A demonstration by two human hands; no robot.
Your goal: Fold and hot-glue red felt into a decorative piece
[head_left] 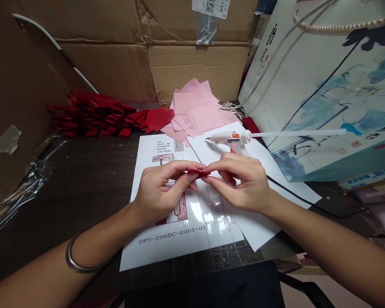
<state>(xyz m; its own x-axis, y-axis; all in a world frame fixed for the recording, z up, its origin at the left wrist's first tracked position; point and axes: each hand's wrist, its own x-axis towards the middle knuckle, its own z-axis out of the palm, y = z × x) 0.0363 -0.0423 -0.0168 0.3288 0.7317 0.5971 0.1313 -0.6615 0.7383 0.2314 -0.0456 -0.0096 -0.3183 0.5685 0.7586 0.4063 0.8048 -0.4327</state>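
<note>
Printed sheet (167,239), nearest, flat on the worktop (83,179). Above the sheet: left hand (157,192) and right hand (244,184), fingertips of both pinching one folded red paper piece (199,172) between them. Just beyond the sheet: white glue gun (231,137), lying down. Farther beyond: loose pink paper squares (199,111); beyond and left, heaped red folded pieces (93,115). Right of the sheet: paper gift bag (333,85), contents hidden. Farthest: cardboard boxes (179,64), contents unseen.
</note>
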